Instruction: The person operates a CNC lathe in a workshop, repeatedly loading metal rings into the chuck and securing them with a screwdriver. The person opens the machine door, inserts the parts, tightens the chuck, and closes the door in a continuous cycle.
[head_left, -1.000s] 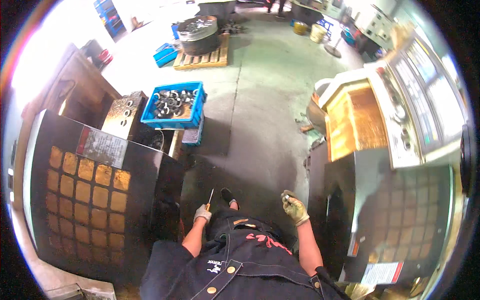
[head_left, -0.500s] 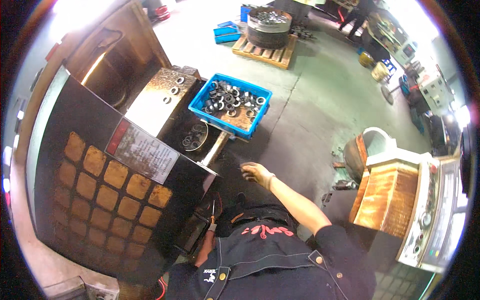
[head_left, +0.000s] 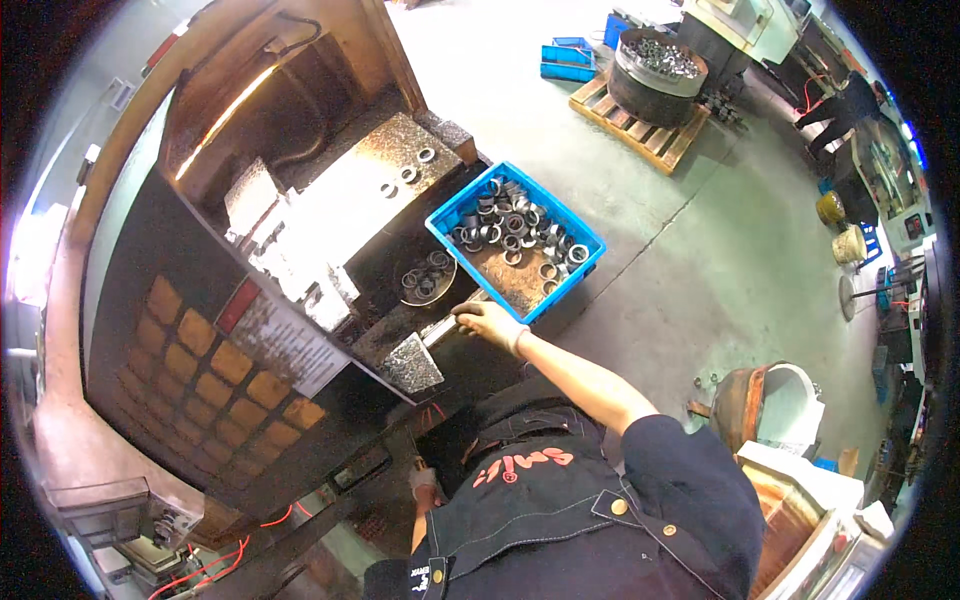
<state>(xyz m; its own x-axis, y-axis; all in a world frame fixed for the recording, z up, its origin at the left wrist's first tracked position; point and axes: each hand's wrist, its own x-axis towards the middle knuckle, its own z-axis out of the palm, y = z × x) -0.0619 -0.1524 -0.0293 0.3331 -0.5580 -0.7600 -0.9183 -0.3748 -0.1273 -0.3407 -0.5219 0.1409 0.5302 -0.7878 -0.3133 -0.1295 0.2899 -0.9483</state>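
Note:
My right hand (head_left: 487,322), in a thin pale glove, reaches to the near side of a blue crate (head_left: 592,262), above a metal bar (head_left: 440,330). Its fingers are curled together; whatever is between them is hidden. Low by the machine, my left hand (head_left: 424,482) is closed round a thin, pointed tool (head_left: 420,462) with an orange handle. Many loose metal rings (head_left: 512,224) fill the far part of the crate. Beside it, a round pan (head_left: 440,293) holds darker rings. Three separate rings (head_left: 408,175) rest on the machine's wet metal cover.
At left stands a large machine with a dark door (head_left: 140,290) and a lit, wet interior. Beyond the crate, a drum of metal parts (head_left: 652,88) sits on a wooden pallet (head_left: 640,130). A rusty round container (head_left: 745,405) is at right. Another person (head_left: 845,110) stands far right.
The view has swung left, showing more of the machine's interior. My right hand has moved in toward the crate and metal bar. My left hand stays low with the orange-handled tool.

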